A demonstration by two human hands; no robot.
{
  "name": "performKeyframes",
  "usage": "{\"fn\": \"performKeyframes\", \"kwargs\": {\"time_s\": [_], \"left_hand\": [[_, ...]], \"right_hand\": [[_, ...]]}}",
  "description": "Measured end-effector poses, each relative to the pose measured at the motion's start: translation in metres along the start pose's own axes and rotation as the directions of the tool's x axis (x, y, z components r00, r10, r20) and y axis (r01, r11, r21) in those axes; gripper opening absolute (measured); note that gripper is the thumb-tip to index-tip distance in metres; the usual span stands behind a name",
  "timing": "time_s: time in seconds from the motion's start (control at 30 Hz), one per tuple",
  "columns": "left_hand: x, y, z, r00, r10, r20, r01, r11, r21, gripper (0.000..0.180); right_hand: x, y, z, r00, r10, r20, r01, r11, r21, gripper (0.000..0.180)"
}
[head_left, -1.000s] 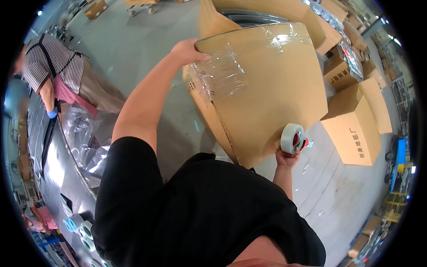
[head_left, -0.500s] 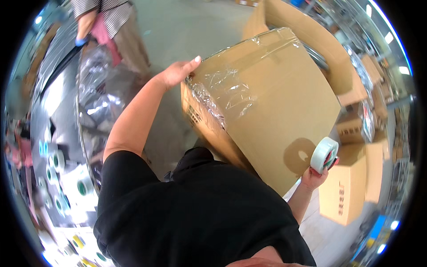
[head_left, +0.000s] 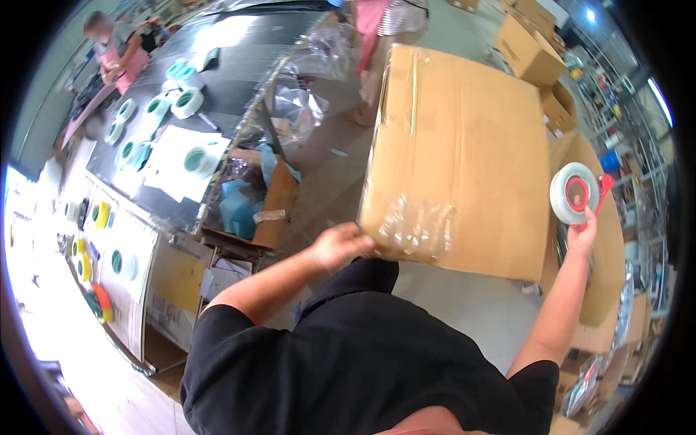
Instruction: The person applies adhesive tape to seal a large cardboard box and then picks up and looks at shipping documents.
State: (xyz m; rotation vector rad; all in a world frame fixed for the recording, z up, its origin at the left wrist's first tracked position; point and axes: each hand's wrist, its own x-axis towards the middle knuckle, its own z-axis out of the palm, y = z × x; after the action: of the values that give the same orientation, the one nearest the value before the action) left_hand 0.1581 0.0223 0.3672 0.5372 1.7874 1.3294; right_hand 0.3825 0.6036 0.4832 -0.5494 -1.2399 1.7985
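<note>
A large closed cardboard box (head_left: pixel 471 167) is in front of me, its top crossed by clear tape along the left side. Shiny, wrinkled clear tape (head_left: pixel 417 228) covers its near left part. My left hand (head_left: pixel 339 246) is at the box's near left corner, fingers curled against the edge and slightly blurred. Beyond the box's right side, my right hand (head_left: pixel 582 230) grips a tape dispenser (head_left: pixel 606 190) with a red handle. A wide roll of pale clear tape (head_left: pixel 562 197) sits on it, facing me.
To the left, a dark table (head_left: pixel 239 61) carries several tape rolls (head_left: pixel 188 103) and white sheets (head_left: pixel 170 170). An open carton (head_left: pixel 279 199) with blue plastic is under its edge. More cartons (head_left: pixel 529 51) stand at right. One person (head_left: pixel 370 36) is beyond the box, another (head_left: pixel 130 54) far left.
My view has turned, bringing more of the left table into sight. The box appears straighter before me. My left hand is now at its near corner; the right has raised the tape dispenser.
</note>
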Motion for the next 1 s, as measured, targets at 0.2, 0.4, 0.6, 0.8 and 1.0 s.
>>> {"fn": "performKeyframes", "kwargs": {"time_s": [0.2, 0.4, 0.6, 0.8, 1.0], "left_hand": [[0.035, 0.015, 0.074, 0.855, 0.077, 0.512, -0.221, 0.949, 0.226, 0.069], [0.107, -0.008, 0.03, 0.826, 0.108, 0.554, -0.422, 0.77, 0.479, 0.057], [0.094, -0.047, -0.125, 0.985, 0.07, 0.156, -0.123, 0.923, 0.365, 0.051], [0.082, -0.045, -0.245, 0.951, -0.261, -0.162, 0.276, 0.958, 0.074, 0.069], [0.081, -0.022, -0.305, 0.943, -0.24, -0.231, 0.237, 0.971, -0.041, 0.048]], "right_hand": [[-0.014, 0.055, 0.104, 0.986, 0.054, 0.159, -0.097, 0.956, 0.277, 0.053], [-0.092, 0.155, 0.128, 0.957, 0.222, 0.185, -0.271, 0.912, 0.308, 0.058], [-0.124, 0.19, 0.177, 0.896, 0.166, 0.412, -0.319, 0.886, 0.336, 0.064], [-0.123, 0.225, 0.341, 0.875, 0.188, 0.446, -0.36, 0.868, 0.341, 0.062], [-0.094, 0.29, 0.454, 0.745, 0.261, 0.613, -0.53, 0.791, 0.307, 0.06]]}}
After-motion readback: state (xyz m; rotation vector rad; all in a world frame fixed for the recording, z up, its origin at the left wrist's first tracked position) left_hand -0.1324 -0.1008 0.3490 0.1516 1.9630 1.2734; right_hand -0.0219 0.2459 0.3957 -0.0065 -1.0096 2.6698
